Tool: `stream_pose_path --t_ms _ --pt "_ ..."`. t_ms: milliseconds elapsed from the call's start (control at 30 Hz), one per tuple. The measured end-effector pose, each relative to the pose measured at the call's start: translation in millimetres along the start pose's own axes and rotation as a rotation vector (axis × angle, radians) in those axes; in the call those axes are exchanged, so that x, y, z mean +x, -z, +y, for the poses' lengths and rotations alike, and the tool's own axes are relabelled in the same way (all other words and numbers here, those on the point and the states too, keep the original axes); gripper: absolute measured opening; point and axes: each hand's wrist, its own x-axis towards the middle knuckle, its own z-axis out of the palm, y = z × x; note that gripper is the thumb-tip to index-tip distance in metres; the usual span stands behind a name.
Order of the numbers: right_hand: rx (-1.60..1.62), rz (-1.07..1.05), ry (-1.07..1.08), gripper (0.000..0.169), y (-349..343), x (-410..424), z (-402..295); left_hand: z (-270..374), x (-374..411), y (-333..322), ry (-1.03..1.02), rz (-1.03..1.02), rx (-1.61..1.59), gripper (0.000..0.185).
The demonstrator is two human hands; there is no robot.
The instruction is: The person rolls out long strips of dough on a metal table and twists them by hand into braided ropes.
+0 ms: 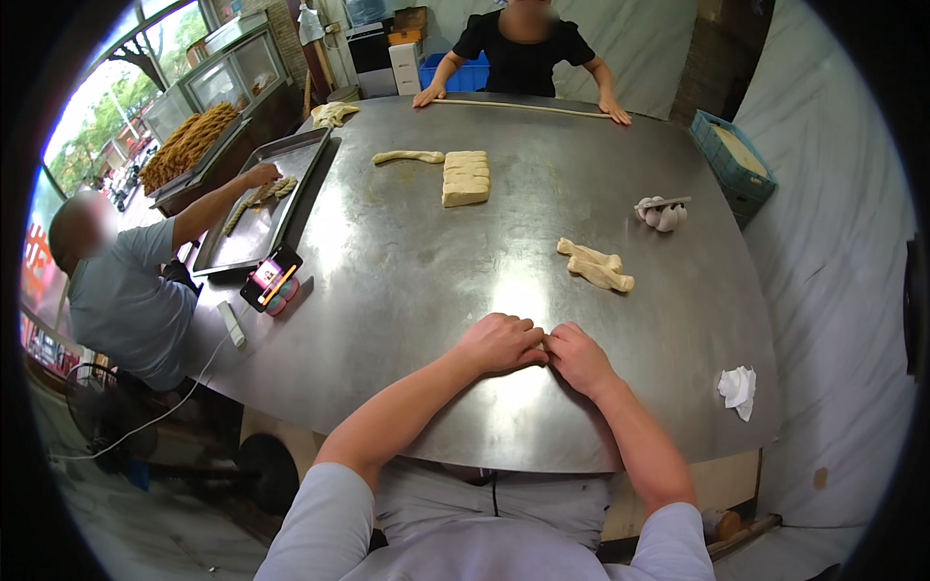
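Close together on the steel table (407, 290), my left hand (503, 340) and my right hand (580, 356) meet with curled fingers. A small bit of pale dough (544, 341) shows between them; the rest of it is hidden under my fingers. Beyond my right hand lie two short dough pieces (597, 266), side by side and touching. Farther off sits a thick dough block (466, 179) scored into several strips, and a separate dough strip (408, 156) reaches its left side.
Across the table a person (517, 54) has both hands on a long dough rope (523, 107). At left another person reaches into a metal tray (211, 254) holding twisted dough (261, 196). A phone (272, 279), a white egg-shaped holder (661, 213) and crumpled tissue (738, 392) are on the table.
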Motion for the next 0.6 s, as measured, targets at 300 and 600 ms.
stream_pose_path --t_ms 300,600 --pt "0.121 -0.066 -0.078 0.018 11 11 -2 6 3 -4 0.045 0.108 -0.021 0.046" --pt "0.148 0.143 0.214 0.045 8 184 -120 -62 -144 204 0.331 0.161 0.444 0.037"
